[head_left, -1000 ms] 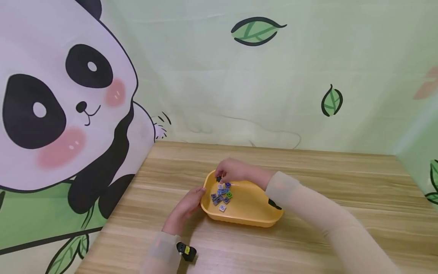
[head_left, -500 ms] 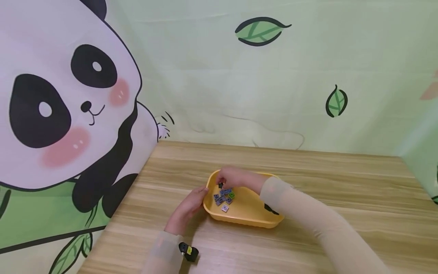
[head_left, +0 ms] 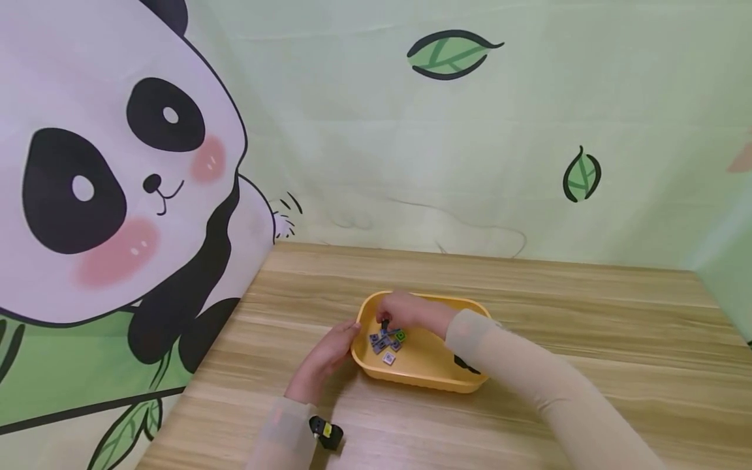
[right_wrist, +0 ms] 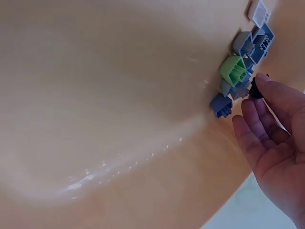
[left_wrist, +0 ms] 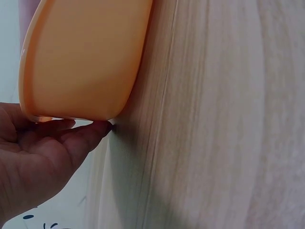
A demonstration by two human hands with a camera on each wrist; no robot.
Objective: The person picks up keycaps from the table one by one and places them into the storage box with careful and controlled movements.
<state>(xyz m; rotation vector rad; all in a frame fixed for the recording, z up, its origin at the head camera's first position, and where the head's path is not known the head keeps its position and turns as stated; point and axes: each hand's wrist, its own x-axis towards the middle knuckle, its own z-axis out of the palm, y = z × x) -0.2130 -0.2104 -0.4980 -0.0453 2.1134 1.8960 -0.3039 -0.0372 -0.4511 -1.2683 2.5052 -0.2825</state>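
My left hand (head_left: 331, 349) grips the left end of a yellow plastic tray (head_left: 417, 382); in the left wrist view its fingers (left_wrist: 78, 140) lie against the tray's outer wall. Inside the tray, my right hand (right_wrist: 281, 133) pinches a small black keycap (right_wrist: 257, 89) between thumb and fingers, just above a small heap. That heap has several hollow keycaps, blue and grey, plus a green keycap (right_wrist: 233, 70). A white keycap (head_left: 389, 358) lies apart, nearer the tray's front wall. The right hand hides part of the heap in the head view.
The tray stands on a wood-grain table (head_left: 529, 294). Behind it hangs a pale green backdrop (head_left: 352, 130) with a panda and leaves. Black wrist devices (head_left: 326, 432) sit on both wrists.
My right hand has lowered the black keycap from near the tray's back left rim toward the heap. My left hand keeps its hold on the tray; the head view has shifted slightly.
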